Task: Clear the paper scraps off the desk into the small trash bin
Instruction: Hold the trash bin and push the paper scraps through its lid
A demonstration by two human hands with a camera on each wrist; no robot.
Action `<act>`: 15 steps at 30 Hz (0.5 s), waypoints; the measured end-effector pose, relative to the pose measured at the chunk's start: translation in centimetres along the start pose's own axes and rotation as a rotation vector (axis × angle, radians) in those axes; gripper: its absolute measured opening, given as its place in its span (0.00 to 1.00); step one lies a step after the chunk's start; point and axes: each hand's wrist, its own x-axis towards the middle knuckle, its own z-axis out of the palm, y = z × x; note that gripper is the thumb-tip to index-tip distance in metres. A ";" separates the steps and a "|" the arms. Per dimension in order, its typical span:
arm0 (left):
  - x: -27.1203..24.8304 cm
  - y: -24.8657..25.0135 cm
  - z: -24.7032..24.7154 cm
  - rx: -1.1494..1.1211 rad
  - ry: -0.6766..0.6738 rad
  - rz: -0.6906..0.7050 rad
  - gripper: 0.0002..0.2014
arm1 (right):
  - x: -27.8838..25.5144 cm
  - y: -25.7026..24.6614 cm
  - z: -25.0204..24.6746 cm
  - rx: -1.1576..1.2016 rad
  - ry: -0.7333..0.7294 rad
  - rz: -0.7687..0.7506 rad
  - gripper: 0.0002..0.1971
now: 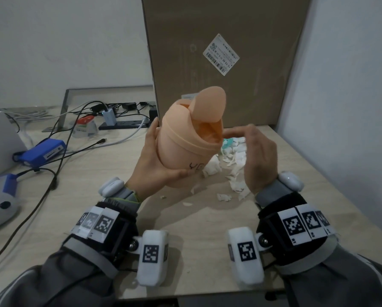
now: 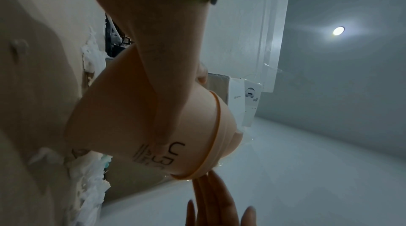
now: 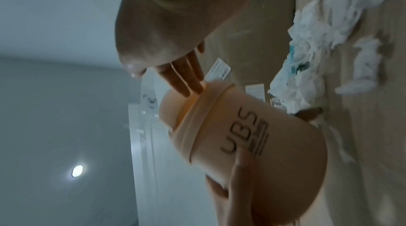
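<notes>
Overhead, left hand (image 1: 154, 160) grips bin (image 1: 185, 140); right hand's (image 1: 259, 156) fingers (image 3: 184, 75) straight; box (image 1: 225, 52) behind.

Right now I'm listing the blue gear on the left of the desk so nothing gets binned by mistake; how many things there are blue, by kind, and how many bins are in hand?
Blue box with cables: 1
Blue clip on the grey controller: 1
Peach trash bin, held in the left hand: 1
Total: 3

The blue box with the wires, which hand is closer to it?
Left. The left hand holds the trash bin nearer the blue box; the right hand is beyond the bin, over the paper scraps.
</notes>
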 end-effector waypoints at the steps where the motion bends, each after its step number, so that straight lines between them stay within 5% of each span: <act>1: 0.0 0.0 -0.1 -0.022 0.027 -0.014 0.69 | 0.3 0.5 -0.2 0.014 0.073 0.136 0.27; 3: 0.1 -0.2 -0.3 -0.069 0.102 -0.042 0.69 | 0.8 1.4 -1.0 -0.036 0.086 0.464 0.30; 9: 0.3 -0.8 -1.6 -0.179 0.311 -0.105 0.68 | 0.6 2.4 -3.1 -0.274 -0.443 1.107 0.33; 12: 0.3 -1.1 -2.1 -0.207 0.381 -0.142 0.67 | -0.1 2.4 -2.9 -0.216 -0.652 1.236 0.33; 15: 0.4 -1.3 -2.5 -0.220 0.416 -0.178 0.67 | -0.2 3.2 -2.0 -0.123 -0.614 1.170 0.32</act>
